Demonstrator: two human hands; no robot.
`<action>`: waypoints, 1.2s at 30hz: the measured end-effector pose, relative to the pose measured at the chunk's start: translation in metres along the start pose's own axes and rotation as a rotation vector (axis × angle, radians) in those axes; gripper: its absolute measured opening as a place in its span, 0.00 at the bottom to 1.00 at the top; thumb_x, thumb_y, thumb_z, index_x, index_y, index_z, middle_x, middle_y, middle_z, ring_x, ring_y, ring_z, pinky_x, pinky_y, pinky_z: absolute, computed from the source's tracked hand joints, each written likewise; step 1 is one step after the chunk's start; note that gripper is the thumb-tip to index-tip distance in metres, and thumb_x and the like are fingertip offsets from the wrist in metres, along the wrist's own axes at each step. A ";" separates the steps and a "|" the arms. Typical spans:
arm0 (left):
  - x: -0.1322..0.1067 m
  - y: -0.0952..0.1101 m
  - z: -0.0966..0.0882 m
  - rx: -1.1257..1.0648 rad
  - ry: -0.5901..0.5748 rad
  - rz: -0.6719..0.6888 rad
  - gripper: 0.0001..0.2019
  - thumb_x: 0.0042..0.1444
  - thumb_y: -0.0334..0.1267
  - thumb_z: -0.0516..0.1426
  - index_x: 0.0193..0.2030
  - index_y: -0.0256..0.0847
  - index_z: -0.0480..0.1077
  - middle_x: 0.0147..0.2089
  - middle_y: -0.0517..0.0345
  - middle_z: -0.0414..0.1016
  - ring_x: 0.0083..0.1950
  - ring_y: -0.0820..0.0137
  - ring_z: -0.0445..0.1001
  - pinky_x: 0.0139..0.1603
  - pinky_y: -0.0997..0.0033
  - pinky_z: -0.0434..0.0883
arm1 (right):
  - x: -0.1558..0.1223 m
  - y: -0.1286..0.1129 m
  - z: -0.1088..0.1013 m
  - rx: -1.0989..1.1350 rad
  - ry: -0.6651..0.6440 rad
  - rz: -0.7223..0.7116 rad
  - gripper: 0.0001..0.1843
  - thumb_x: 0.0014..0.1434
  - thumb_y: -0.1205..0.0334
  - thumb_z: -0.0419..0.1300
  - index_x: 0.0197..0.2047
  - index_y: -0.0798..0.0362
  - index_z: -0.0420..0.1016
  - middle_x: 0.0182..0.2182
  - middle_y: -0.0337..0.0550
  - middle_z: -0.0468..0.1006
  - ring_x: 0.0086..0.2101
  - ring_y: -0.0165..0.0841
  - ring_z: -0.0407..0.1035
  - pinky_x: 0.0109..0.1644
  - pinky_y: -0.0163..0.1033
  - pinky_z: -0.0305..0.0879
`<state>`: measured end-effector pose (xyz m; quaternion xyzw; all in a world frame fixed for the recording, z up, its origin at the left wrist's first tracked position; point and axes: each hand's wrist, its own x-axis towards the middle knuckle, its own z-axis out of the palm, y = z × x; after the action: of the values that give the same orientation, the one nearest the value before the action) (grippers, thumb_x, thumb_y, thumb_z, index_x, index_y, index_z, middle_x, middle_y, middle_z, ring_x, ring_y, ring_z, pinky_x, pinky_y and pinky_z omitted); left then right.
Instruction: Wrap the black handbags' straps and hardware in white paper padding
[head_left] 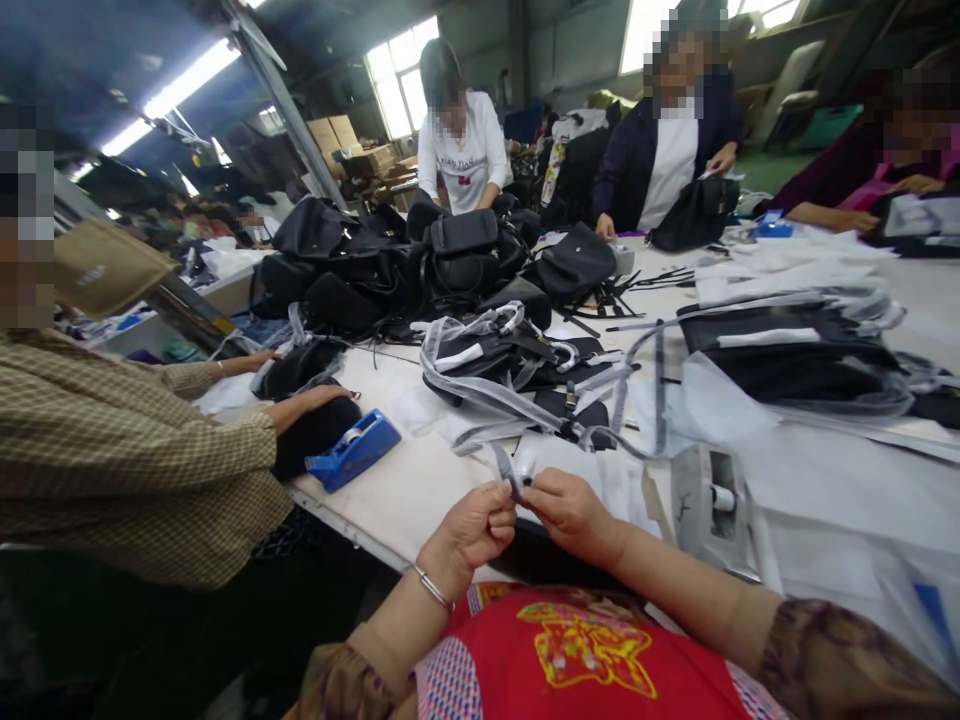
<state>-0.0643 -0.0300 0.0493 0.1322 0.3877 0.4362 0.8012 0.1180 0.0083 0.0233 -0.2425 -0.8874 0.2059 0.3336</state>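
Note:
Close to the table's front edge, my left hand (pixel 476 527) and my right hand (pixel 574 512) meet with their fingertips pinched. Between them is a bag strap (pixel 502 463) in translucent wrap, its end partly hidden by the fingers. Just beyond lies a black bag (pixel 480 365) with more straps wrapped in clear plastic and a buckle. White sheets (pixel 615 480) are spread behind my right hand. To the right of that hand stands a grey tape dispenser (pixel 712 510). A dark item under my hands is mostly hidden.
On the left, a blue tape dispenser (pixel 354 450) sits near a co-worker's hand (pixel 319 400). Black bags (pixel 345 260) are heaped at the back. Another wrapped black bag (pixel 795 350) lies on the right. Several people work around the table (pixel 405 480).

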 end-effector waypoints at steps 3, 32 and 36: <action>0.003 -0.005 -0.002 0.192 0.037 0.074 0.20 0.45 0.42 0.69 0.30 0.39 0.60 0.21 0.72 0.54 0.18 0.84 0.49 0.19 0.83 0.47 | -0.001 0.001 -0.006 0.177 -0.040 0.056 0.13 0.64 0.65 0.50 0.36 0.54 0.76 0.29 0.44 0.69 0.32 0.33 0.60 0.37 0.38 0.56; -0.004 -0.019 -0.004 0.705 0.226 0.442 0.14 0.53 0.44 0.63 0.26 0.37 0.68 0.21 0.66 0.57 0.24 0.78 0.56 0.25 0.77 0.56 | 0.004 -0.010 -0.012 1.026 -0.149 0.786 0.22 0.58 0.43 0.58 0.25 0.53 0.64 0.19 0.31 0.55 0.19 0.24 0.46 0.22 0.32 0.43; -0.013 -0.021 -0.005 1.207 0.188 0.707 0.11 0.57 0.38 0.60 0.25 0.38 0.74 0.26 0.60 0.64 0.31 0.73 0.64 0.34 0.74 0.61 | 0.006 -0.012 -0.004 1.328 -0.080 1.048 0.25 0.45 0.44 0.68 0.24 0.52 0.60 0.16 0.26 0.50 0.18 0.21 0.38 0.20 0.33 0.33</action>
<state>-0.0598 -0.0531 0.0413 0.6332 0.5633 0.3889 0.3613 0.1134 0.0032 0.0354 -0.3689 -0.3662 0.8209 0.2365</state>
